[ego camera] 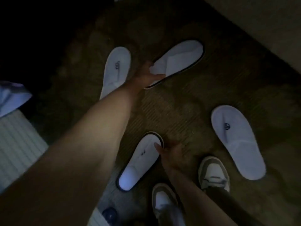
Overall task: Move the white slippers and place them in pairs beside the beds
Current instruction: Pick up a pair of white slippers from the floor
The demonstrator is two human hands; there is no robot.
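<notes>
Several white slippers lie scattered on a dark patterned carpet in dim light. My left hand (149, 74) grips the near end of the far slipper (179, 60), which is tilted on its edge with its dark sole rim showing. My right hand (169, 152) pinches the edge of the near slipper (140, 162), also tipped so its dark rim shows. A third slipper (116, 67) lies flat to the left, partly hidden by my left forearm. A fourth slipper (237, 141) lies flat at the right, apart from both hands.
My two feet in grey-and-white sneakers (213, 173) stand at the bottom middle. A pale ribbed surface (14, 144) with white cloth (11, 95) on it sits at the left. A lighter surface (268, 25) fills the top right corner. The top left is dark.
</notes>
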